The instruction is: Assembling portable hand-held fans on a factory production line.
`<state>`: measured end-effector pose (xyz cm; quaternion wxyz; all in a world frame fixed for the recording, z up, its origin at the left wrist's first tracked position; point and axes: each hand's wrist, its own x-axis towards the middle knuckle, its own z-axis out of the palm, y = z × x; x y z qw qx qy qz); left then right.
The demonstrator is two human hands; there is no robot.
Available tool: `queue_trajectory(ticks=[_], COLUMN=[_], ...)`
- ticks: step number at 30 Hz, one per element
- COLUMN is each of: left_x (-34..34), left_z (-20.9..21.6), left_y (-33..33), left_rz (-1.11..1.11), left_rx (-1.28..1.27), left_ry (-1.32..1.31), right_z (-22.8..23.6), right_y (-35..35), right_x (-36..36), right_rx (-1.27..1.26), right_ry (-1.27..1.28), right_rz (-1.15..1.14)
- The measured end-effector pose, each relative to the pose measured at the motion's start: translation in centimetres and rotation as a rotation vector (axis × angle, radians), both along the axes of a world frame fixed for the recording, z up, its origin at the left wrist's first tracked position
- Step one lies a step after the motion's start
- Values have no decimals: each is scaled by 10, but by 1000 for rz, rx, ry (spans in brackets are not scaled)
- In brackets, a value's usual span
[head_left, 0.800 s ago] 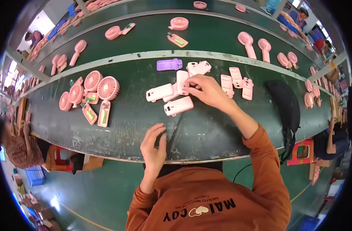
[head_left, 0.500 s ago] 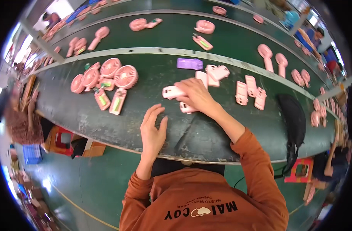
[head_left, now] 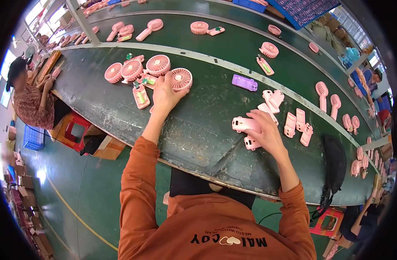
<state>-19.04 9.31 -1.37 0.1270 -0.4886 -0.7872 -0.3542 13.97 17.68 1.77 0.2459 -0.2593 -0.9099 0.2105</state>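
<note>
My left hand (head_left: 164, 97) reaches out to a cluster of pink mini fans on the dark green bench. Its thumb and fingers close on the lower rim of the rightmost round fan head (head_left: 181, 79). Beside it lie several other fan heads (head_left: 158, 65) and an open handle half (head_left: 141, 97) with a green-yellow part inside. My right hand (head_left: 266, 132) grips a pale pink handle shell (head_left: 246, 124), with its fingers curled over the far end. Another handle shell (head_left: 251, 143) sits just beneath that hand, and more shells (head_left: 274, 99) are piled behind it.
A purple case-like piece (head_left: 244, 82) lies near the bench's back rail. Several pink shells (head_left: 300, 119) and a black pouch (head_left: 334, 169) are to the right. Beyond the rail, a green belt (head_left: 233, 43) carries pink fans. A person (head_left: 31, 95) sits at the left.
My left hand has gone forward and left from the bench front to the fan head. My right hand still holds the handle shell near the pile. The view has turned left.
</note>
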Motion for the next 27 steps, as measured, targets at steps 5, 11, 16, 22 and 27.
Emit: queue_trajectory(ticks=[5, 11, 16, 22, 27], left_x=[83, 97, 102, 145, 179], left_z=[11, 15, 25, 14, 8], left_y=[-11, -42, -59, -89, -105], left_rz=[-99, -223, -367, -377, -423], left_rx=[-150, -143, -398, -257, -89], left_ry=[-197, -311, -482, -1213, -2171], right_z=[-8, 4, -4, -9, -1], right_y=[-17, -22, -16, -26, -38], right_x=[-7, -26, -59, -61, -36], right_rx=[-477, -236, -190, -291, -317], right_ry=[261, 83, 27, 117, 64], right_rz=[-70, -88, 110, 293, 380])
